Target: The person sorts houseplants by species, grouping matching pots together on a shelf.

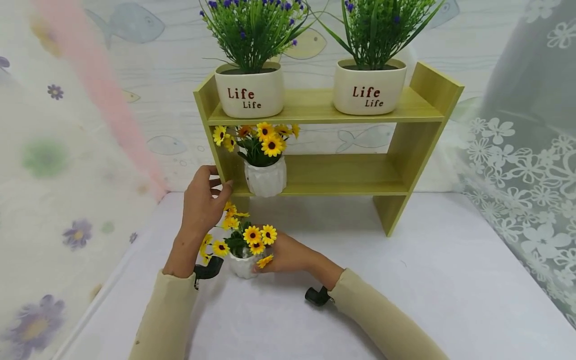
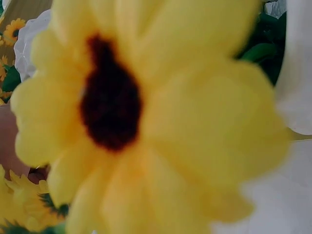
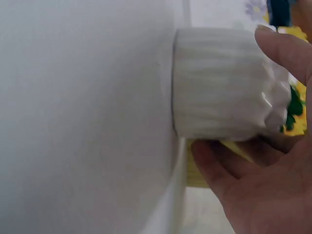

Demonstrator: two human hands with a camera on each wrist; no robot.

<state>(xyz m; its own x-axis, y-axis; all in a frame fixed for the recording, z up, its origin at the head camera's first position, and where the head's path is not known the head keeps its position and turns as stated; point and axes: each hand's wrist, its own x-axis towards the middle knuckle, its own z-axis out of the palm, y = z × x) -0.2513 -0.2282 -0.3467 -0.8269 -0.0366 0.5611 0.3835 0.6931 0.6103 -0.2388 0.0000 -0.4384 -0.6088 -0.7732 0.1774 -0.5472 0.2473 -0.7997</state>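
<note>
A small white ribbed flowerpot [image 1: 243,267] with yellow artificial sunflowers [image 1: 252,235] stands on the white table in front of the shelf. My right hand [image 1: 288,254] holds it from the right side; in the right wrist view, thumb and fingers lie on opposite sides of the pot [image 3: 224,83], whose base meets the white cloth. At the left side panel of the wooden shelf [image 1: 342,175], my left hand [image 1: 202,202] grips the panel, thumb at its front edge. One blurred sunflower [image 2: 195,122] covers most of the left wrist view.
Another white pot [image 1: 266,177] of sunflowers stands on the middle shelf board at left. Two cream "Life" planters, the left planter [image 1: 250,92] and right planter [image 1: 370,90], hold purple-flowered greenery on top. Patterned curtains [image 1: 67,150] hang around the white table [image 1: 405,300].
</note>
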